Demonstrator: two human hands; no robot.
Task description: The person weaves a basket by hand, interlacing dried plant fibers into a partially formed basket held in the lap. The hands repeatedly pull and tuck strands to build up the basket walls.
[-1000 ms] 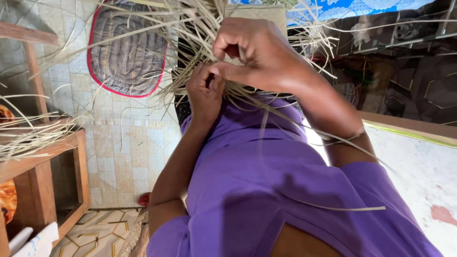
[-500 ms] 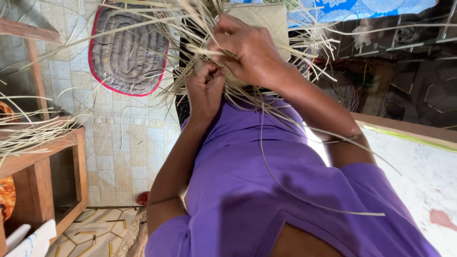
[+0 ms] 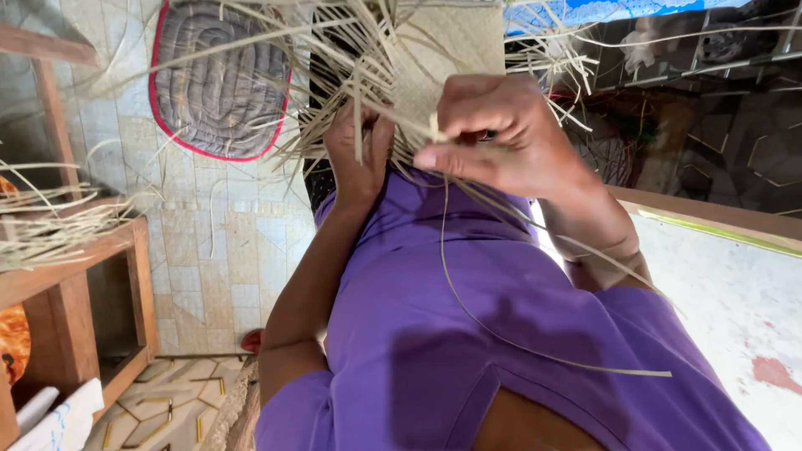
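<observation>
A woven mat (image 3: 451,58) of pale straw-coloured strips is held up in front of the person's purple shirt (image 3: 468,334), at the top middle of the head view. A closely plaited panel already shows above the right hand (image 3: 501,138), so part of the weave looks done. Much seems left, though: a thick fringe of loose strips (image 3: 334,92) fans out unwoven to the left and right of the panel.

The right hand is closed in a pinch, thumb against forefinger, on a strip at the panel's lower edge. The left hand (image 3: 357,154) is curled shut around a bunch of loose strips just beside it (how many cannot be told).

The woven panel stands roughly upright in the picture, its long axis running from the hands toward the top edge. One long free strip (image 3: 501,334) trails from the right hand down across the shirt and curves off to the right.

On the tiled floor (image 3: 209,250) to the left lies a grey quilted cushion (image 3: 217,83) with red edging. A wooden bench (image 3: 67,284) at the far left carries more loose straw (image 3: 50,230).
</observation>
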